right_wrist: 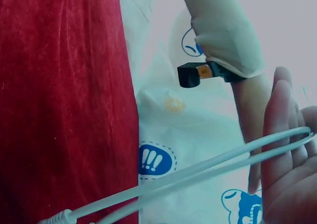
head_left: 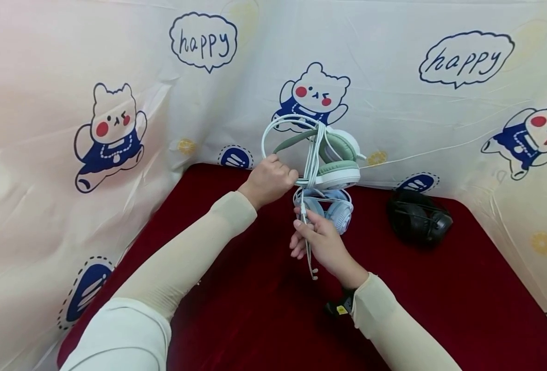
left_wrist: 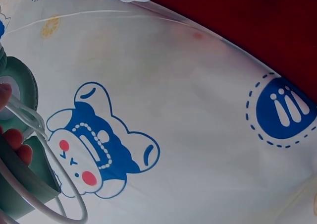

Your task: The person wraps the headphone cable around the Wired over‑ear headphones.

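Note:
My left hand [head_left: 271, 180] grips the headband of a pair of white headphones [head_left: 340, 178] with green ear pads, held up off the table. Its white cable [head_left: 314, 154] is wound in several turns around the headset, and the end hangs below. At the hanging part, the thumb and forefinger of my right hand [head_left: 326, 245] pinch the cable, with the other fingers loosely bent. In the left wrist view, fingertips [left_wrist: 15, 139] show against the green headphones [left_wrist: 25, 83] at the left edge. In the right wrist view, a cable loop [right_wrist: 208, 169] runs across the right hand [right_wrist: 292, 174].
Light blue headphones [head_left: 340, 211] stand on the red-covered table [head_left: 245, 299] behind the right hand, partly hidden. Black headphones [head_left: 419, 219] lie at the right. A white printed cloth [head_left: 385, 31] hangs around the back and sides. A black wrist camera [head_left: 340, 306] sits on the right wrist.

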A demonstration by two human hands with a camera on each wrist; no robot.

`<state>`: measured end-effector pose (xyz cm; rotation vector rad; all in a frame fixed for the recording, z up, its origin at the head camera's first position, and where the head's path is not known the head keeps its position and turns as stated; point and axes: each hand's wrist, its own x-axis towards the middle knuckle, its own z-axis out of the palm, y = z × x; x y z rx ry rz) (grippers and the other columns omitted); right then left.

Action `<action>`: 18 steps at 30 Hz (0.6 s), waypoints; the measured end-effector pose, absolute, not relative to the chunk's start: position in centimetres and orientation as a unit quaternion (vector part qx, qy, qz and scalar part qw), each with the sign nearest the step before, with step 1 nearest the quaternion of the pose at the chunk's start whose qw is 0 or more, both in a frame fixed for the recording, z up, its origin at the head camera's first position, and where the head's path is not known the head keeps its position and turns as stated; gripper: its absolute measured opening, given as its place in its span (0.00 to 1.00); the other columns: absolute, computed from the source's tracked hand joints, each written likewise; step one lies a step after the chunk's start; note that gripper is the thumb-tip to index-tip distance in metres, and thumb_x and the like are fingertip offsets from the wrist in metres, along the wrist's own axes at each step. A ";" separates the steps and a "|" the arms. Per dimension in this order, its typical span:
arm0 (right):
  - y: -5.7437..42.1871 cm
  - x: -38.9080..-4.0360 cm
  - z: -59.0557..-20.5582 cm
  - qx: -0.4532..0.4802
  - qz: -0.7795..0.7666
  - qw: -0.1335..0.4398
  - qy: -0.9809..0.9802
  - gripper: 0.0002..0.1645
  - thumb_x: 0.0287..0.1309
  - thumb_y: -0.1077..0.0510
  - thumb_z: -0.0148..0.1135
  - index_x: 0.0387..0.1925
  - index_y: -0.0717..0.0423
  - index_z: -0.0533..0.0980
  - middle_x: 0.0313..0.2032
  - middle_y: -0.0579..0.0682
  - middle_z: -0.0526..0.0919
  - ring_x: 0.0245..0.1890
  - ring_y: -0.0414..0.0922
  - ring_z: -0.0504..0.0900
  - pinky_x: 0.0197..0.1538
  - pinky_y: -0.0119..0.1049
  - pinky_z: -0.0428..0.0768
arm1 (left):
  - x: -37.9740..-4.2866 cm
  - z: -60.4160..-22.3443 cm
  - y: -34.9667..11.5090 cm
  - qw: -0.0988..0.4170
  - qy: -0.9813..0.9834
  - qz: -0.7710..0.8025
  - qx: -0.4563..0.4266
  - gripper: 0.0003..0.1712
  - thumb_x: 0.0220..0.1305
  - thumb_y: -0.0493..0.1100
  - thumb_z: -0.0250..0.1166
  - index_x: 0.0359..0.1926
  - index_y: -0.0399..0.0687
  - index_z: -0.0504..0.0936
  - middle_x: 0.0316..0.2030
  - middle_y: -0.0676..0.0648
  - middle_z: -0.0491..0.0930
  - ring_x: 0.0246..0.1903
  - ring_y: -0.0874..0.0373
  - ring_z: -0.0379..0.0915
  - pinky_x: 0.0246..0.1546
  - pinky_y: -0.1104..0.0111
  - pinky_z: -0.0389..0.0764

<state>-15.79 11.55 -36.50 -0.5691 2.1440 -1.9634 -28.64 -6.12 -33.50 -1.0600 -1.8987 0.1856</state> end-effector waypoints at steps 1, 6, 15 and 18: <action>11.6 -15.7 -36.3 -0.185 -0.659 0.088 0.723 0.27 0.72 0.56 0.49 0.67 0.64 0.62 0.25 0.59 0.81 0.20 0.49 0.83 0.27 0.43 0.83 | -28.7 -33.5 -6.2 0.461 -0.772 0.076 -0.431 0.11 0.60 0.31 0.61 0.22 0.44 0.79 0.16 0.45 0.78 0.21 0.51 0.79 0.30 0.63 0.73; 11.8 -15.4 -35.6 -0.158 -0.652 0.102 0.734 0.24 0.72 0.58 0.50 0.63 0.67 0.65 0.26 0.59 0.81 0.21 0.48 0.83 0.29 0.42 0.83 | -28.9 -33.5 -6.6 0.454 -0.774 0.082 -0.433 0.11 0.60 0.30 0.61 0.22 0.44 0.79 0.16 0.45 0.77 0.22 0.51 0.80 0.29 0.63 0.73; 12.4 -14.5 -33.4 -0.161 -0.638 0.109 0.745 0.16 0.69 0.62 0.53 0.52 0.69 0.71 0.27 0.60 0.82 0.22 0.50 0.84 0.31 0.44 0.84 | -29.1 -34.2 -7.2 0.440 -0.778 0.089 -0.439 0.09 0.60 0.31 0.62 0.25 0.44 0.82 0.17 0.45 0.79 0.22 0.51 0.80 0.29 0.64 0.72; 12.9 -14.3 -32.5 -0.170 -0.633 0.095 0.749 0.16 0.68 0.62 0.54 0.53 0.68 0.71 0.27 0.60 0.82 0.23 0.51 0.84 0.31 0.45 0.84 | -29.0 -34.6 -7.2 0.443 -0.773 0.093 -0.444 0.08 0.59 0.32 0.63 0.25 0.44 0.82 0.17 0.45 0.79 0.22 0.51 0.79 0.28 0.64 0.72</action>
